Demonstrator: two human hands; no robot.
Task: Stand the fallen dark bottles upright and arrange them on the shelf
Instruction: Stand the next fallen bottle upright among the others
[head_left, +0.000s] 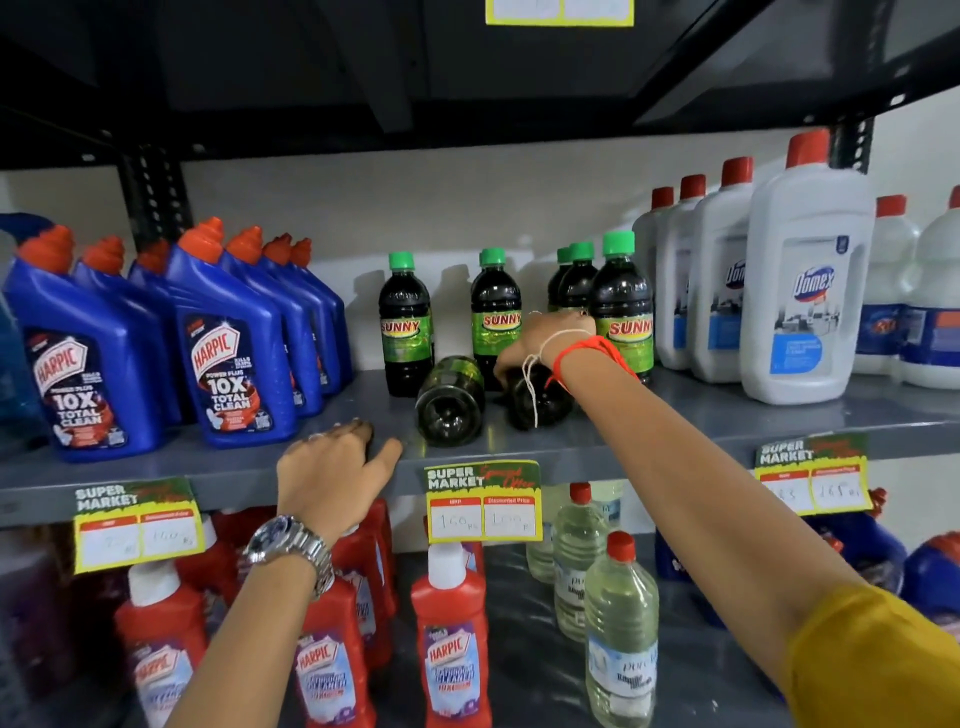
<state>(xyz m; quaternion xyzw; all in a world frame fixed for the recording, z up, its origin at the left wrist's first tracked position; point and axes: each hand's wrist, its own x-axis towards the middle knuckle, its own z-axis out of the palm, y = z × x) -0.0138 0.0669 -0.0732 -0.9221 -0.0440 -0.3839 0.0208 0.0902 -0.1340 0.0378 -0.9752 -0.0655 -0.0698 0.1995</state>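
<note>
Dark bottles: two lie fallen near the shelf's (701, 415) front edge, bases toward me. My right hand (540, 343) clasps the right fallen bottle (540, 400); the left fallen bottle (451, 400) lies just beside it, untouched. My left hand (332, 467) rests loosely open on the front edge. Upright bottles (406, 317) stand behind.

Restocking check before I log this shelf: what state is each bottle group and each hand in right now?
Left fallen dark bottle: lying on its side, base toward the camera, untouched.
Right fallen dark bottle: lying down, right hand over it.
Standing Sunny bottles: upright, green caps on.
Blue Harpic bottles: upright in rows.
White Domex bottles: upright, capped.
Left hand: resting on the shelf edge, holding nothing.
</note>
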